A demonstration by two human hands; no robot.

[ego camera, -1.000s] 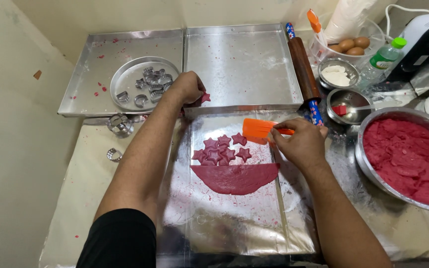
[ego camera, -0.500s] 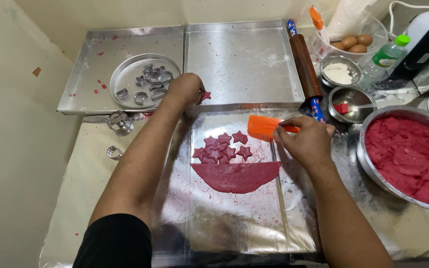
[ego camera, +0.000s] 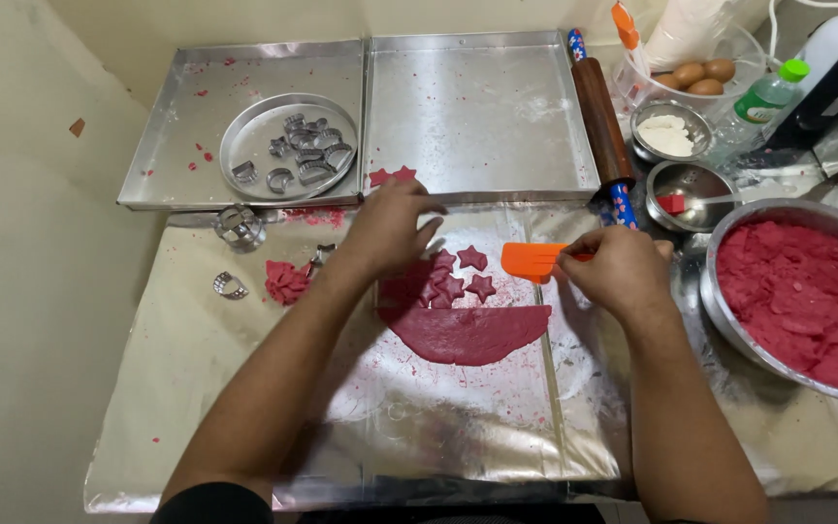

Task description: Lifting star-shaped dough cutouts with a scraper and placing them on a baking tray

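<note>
Transfer of cut star cookies [ego camera: 466, 274] looks underway, judging by the layout. Left hand [ego camera: 387, 228], fingers loosely spread, hovers over them beside the red dough sheet [ego camera: 467, 332]. Right hand [ego camera: 623, 275] pinches orange spatula [ego camera: 530, 261]. Next: slide its blade under a star, lift gently.

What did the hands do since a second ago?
The left hand pulled back from the square metal tray, leaving two red dough stars there, and now hovers over the cut stars. The right hand kept holding the orange spatula. The rolled red dough sheet stayed put.
</note>
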